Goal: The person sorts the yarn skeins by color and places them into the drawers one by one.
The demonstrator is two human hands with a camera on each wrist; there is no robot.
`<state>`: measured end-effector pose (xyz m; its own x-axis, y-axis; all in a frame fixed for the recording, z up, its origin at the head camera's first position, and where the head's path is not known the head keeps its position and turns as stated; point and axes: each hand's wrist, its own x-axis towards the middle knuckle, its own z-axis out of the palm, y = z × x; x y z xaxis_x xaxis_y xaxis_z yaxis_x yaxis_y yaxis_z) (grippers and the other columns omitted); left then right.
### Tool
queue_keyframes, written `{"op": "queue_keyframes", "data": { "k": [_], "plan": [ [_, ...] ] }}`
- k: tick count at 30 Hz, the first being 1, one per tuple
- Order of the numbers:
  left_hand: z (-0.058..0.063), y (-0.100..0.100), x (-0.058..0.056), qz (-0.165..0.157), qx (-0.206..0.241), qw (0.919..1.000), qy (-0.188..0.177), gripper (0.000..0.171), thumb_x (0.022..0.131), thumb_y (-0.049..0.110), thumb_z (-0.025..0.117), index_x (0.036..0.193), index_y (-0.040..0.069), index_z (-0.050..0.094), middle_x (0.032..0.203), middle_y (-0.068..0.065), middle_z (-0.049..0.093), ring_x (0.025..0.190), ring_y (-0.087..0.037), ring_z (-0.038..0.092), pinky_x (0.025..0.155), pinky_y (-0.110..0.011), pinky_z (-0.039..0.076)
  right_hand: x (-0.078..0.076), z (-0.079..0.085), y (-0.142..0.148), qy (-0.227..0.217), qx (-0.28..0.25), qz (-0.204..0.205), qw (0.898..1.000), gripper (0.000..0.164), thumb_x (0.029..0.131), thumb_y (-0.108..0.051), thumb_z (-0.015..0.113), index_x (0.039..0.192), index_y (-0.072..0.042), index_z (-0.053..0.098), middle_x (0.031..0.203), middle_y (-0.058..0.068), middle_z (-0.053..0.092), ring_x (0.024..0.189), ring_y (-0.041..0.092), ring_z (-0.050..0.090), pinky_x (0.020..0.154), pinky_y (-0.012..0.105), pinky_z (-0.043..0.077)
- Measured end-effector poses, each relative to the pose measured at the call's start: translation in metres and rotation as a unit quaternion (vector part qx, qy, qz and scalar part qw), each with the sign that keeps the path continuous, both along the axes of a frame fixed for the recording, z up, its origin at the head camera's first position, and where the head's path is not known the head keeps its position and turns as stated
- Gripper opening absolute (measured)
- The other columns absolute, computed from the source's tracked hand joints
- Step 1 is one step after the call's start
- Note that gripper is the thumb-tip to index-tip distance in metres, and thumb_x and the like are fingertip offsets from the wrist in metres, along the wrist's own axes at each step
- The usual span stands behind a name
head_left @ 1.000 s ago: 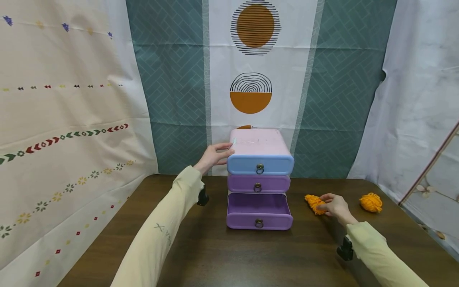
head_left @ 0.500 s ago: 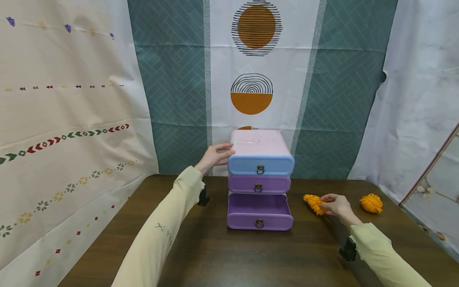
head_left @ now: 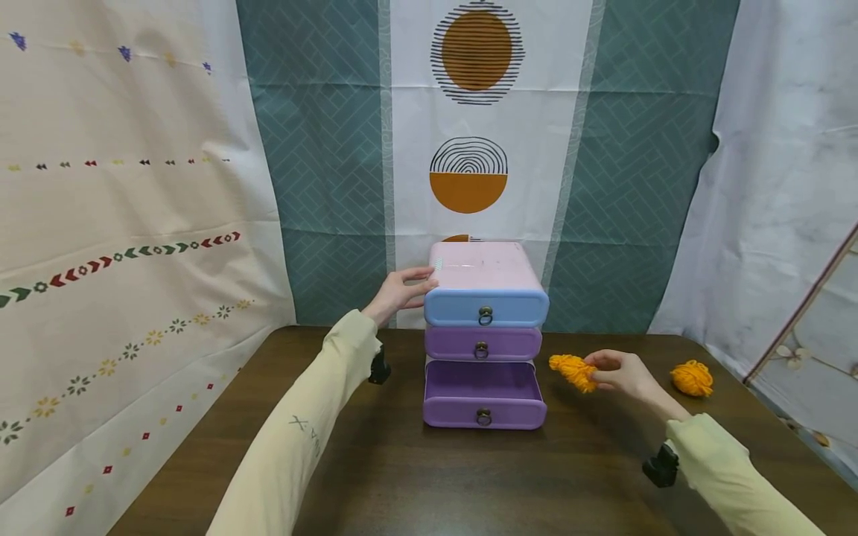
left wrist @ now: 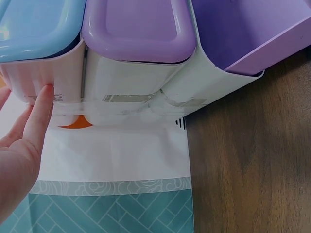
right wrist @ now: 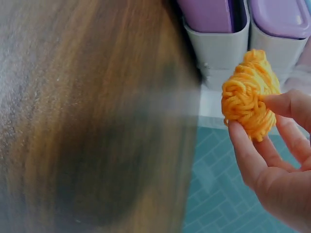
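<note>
Between thumb and fingers, my right hand (head_left: 626, 374) pinches a bundle of orange yarn (right wrist: 250, 94), held a little above the table to the right of a small drawer unit (head_left: 485, 264). The unit has a pink top, a blue top drawer (head_left: 456, 307), a purple middle drawer (head_left: 456, 344) and a purple bottom drawer (head_left: 445, 412). That bottom drawer is pulled out, and no contents show inside it. My left hand (head_left: 397, 292) rests against the unit's upper left side with its fingers extended, as the left wrist view (left wrist: 41, 116) also shows.
A second ball of orange yarn (head_left: 693, 378) lies on the brown wooden table (head_left: 469, 484) at the right. Behind the unit hangs a teal and white patterned cloth (head_left: 322, 149). Light cloths hang at the left and right sides.
My right hand has lifted the orange yarn bundle off the table and carried it left, closer to the drawer unit. My left hand stays against the unit.
</note>
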<state>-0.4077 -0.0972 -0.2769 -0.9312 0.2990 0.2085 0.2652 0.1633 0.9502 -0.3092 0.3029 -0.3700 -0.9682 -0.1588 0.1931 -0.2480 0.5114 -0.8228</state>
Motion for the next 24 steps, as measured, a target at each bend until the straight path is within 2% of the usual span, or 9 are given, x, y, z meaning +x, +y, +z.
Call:
{"op": "queue_keyframes", "data": {
  "k": [4, 9, 13, 24],
  "plan": [
    [-0.001, 0.000, 0.001, 0.000, 0.000, 1.0000, 0.000, 0.049, 0.084, 0.024, 0.067, 0.129, 0.009, 0.052, 0.128, -0.007, 0.047, 0.108, -0.019, 0.050, 0.077, -0.031, 0.049, 0.002, 0.006, -0.002, 0.008, 0.000, 0.026, 1.000, 0.029, 0.082, -0.004, 0.066, 0.106, 0.010, 0.057, 0.104, 0.024, 0.056, 0.087, 0.030, 0.056, 0.073, 0.040, 0.051],
    [0.000, 0.000, 0.000, 0.002, 0.006, 1.0000, -0.005, 0.049, 0.083, 0.023, 0.068, 0.128, 0.009, 0.053, 0.127, -0.007, 0.048, 0.108, -0.019, 0.051, 0.078, -0.032, 0.049, 0.004, 0.013, -0.008, 0.032, 0.024, 0.054, 0.998, 0.027, 0.083, -0.006, 0.066, 0.105, 0.008, 0.058, 0.101, 0.021, 0.059, 0.086, 0.029, 0.056, 0.070, 0.033, 0.052],
    [0.000, 0.000, 0.000, 0.003, 0.005, 1.0000, -0.008, 0.049, 0.083, 0.024, 0.068, 0.128, 0.010, 0.053, 0.127, -0.006, 0.048, 0.108, -0.018, 0.051, 0.078, -0.032, 0.049, 0.005, 0.019, -0.016, 0.038, 0.015, 0.084, 0.996, 0.027, 0.082, -0.003, 0.065, 0.104, 0.010, 0.058, 0.100, 0.022, 0.059, 0.084, 0.027, 0.057, 0.068, 0.030, 0.052],
    [0.001, -0.001, -0.001, -0.001, 0.001, 1.0000, -0.009, 0.051, 0.083, 0.025, 0.068, 0.128, 0.010, 0.053, 0.128, -0.007, 0.048, 0.107, -0.019, 0.052, 0.078, -0.033, 0.049, 0.006, 0.025, -0.043, 0.053, 0.031, 0.116, 0.991, 0.022, 0.080, -0.002, 0.066, 0.100, 0.006, 0.061, 0.096, 0.016, 0.062, 0.082, 0.026, 0.058, 0.068, 0.027, 0.051]
  ]
}}
